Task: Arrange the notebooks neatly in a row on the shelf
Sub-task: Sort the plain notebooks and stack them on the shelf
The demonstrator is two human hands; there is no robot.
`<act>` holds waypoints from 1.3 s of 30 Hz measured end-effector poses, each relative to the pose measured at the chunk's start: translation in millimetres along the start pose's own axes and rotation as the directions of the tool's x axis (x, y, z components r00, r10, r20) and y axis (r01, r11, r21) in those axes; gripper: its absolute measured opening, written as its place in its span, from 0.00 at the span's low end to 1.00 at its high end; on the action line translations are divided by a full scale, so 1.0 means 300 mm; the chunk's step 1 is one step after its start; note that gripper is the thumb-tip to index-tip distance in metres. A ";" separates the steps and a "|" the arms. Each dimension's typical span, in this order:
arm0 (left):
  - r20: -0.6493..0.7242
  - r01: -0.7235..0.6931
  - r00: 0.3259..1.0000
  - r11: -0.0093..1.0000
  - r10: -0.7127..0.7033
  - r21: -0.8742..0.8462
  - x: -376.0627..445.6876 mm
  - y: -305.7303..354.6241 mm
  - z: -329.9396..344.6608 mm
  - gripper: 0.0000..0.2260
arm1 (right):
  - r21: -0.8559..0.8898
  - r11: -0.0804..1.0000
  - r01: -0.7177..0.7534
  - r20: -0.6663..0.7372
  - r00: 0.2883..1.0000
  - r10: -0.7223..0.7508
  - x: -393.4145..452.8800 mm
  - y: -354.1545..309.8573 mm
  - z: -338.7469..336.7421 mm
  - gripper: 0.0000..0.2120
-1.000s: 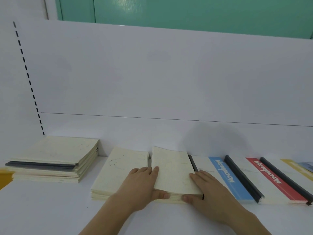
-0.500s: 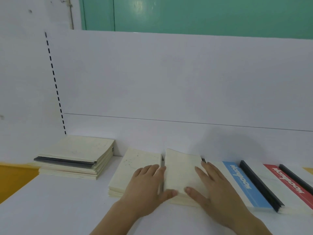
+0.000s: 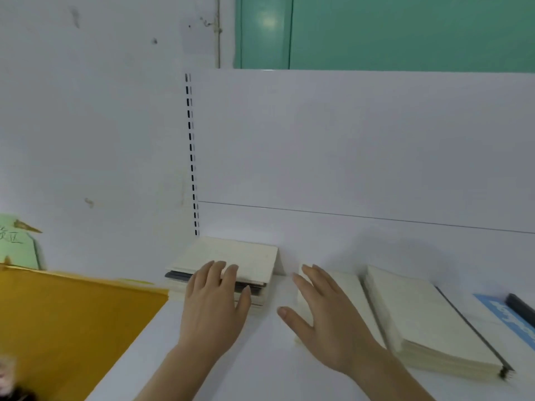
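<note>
- The notebooks lie on a white shelf point(image 3: 260, 357), along its back wall.
- At the far left sits a messy stack point(image 3: 231, 256) of cream notebooks. A dark grey one sticks out partway down, and the edges do not line up.
- The left hand point(image 3: 215, 305) is flat and open, with its fingers on the front edge of that stack. Its grip is loose. It holds nothing.
- The right hand point(image 3: 330, 319) is open too, with fingers spread. It is over a low cream pile point(image 3: 347, 287) just right of the gap. I cannot tell if it touches the pile. Its grip is loose and it holds nothing.
- Next to that pile is a tidy cream pile point(image 3: 425, 319) with a dark spine on its right side.
- Past that, at the right edge, you can see part of a blue and white notebook point(image 3: 503, 316) with a black spine.
- So the right part of the row looks done. The piles there sit side by side and fairly straight.
- I think the left stack is the job left to do. It needs to be squared up, or split into piles and put in the row.
- There is a bare gap between the left stack and the low pile that may need closing.
- To the left of the shelf there is a yellow thing point(image 3: 72, 319). It is not part of the job.
</note>
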State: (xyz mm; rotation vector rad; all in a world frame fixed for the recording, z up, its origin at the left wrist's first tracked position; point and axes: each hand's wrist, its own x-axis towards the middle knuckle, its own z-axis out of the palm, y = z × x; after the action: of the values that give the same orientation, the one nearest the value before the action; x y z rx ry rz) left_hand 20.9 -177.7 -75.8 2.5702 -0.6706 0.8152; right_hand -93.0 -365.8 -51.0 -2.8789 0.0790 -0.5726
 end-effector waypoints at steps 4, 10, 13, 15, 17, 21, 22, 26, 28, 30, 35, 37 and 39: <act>0.132 0.000 0.991 0.994 -0.015 0.112 0.018 -0.177 0.017 0.28 | -0.035 0.999 -0.042 -0.014 0.999 0.041 0.134 -0.140 0.110 0.35; 0.172 -0.119 0.979 0.991 0.109 0.053 0.028 -0.278 0.018 0.29 | -0.213 0.973 -0.087 0.041 0.994 0.098 0.247 -0.233 0.207 0.27; 0.157 -0.115 0.979 0.989 0.128 -0.088 0.030 -0.295 -0.005 0.30 | -0.193 0.980 -0.054 -0.080 0.996 0.039 0.245 -0.239 0.191 0.17; 0.120 -0.097 0.985 0.969 0.126 -0.226 0.032 -0.305 -0.012 0.26 | -0.190 0.981 -0.028 -0.135 0.991 0.002 0.238 -0.239 0.161 0.16; -0.001 -0.110 0.993 0.919 0.118 -0.379 0.034 -0.304 -0.027 0.17 | -0.217 0.976 -0.036 -0.176 0.984 -0.003 0.221 -0.244 0.127 0.17; -0.182 -0.055 0.980 0.782 -0.077 -0.621 0.022 -0.238 -0.091 0.13 | -0.151 0.977 -0.149 -0.439 0.896 0.069 0.165 -0.278 0.050 0.15; -0.099 0.029 0.986 0.720 -0.135 -0.693 0.021 -0.213 -0.121 0.12 | -0.110 0.979 -0.175 -0.509 0.855 0.096 0.150 -0.296 0.040 0.14; 0.302 0.322 0.947 0.319 -0.113 -0.891 0.033 -0.095 -0.214 0.21 | 0.004 0.998 -0.056 -0.638 0.769 0.045 0.110 -0.401 0.085 0.13; 0.342 0.352 0.936 0.208 -0.083 -0.913 0.034 -0.046 -0.241 0.18 | 0.055 0.988 0.147 -0.604 0.793 -0.084 0.100 -0.441 0.131 0.16; 0.333 0.360 0.929 0.186 -0.159 -0.914 0.041 -0.047 -0.241 0.13 | 0.135 0.954 0.269 -0.528 0.834 -0.160 0.096 -0.444 0.164 0.18; 0.336 0.399 0.886 0.156 -0.319 -0.904 0.053 -0.163 -0.192 0.19 | 0.155 0.967 0.204 -0.587 0.806 -0.076 0.108 -0.337 0.166 0.18; 0.320 0.394 0.872 0.143 -0.370 -0.908 0.049 -0.196 -0.181 0.18 | 0.214 0.977 0.021 -0.536 0.838 0.099 0.146 -0.298 0.144 0.22; 0.327 0.403 0.846 0.103 -0.422 -0.909 0.042 -0.219 -0.178 0.18 | 0.148 0.984 -0.095 -0.363 0.921 0.143 0.192 -0.252 0.146 0.27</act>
State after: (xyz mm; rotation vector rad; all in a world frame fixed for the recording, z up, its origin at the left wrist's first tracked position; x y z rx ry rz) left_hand 41.8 -103.0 -39.7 1.3654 -0.2127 0.0572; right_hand -22.0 -288.9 -53.2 -2.5830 0.2634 -1.0523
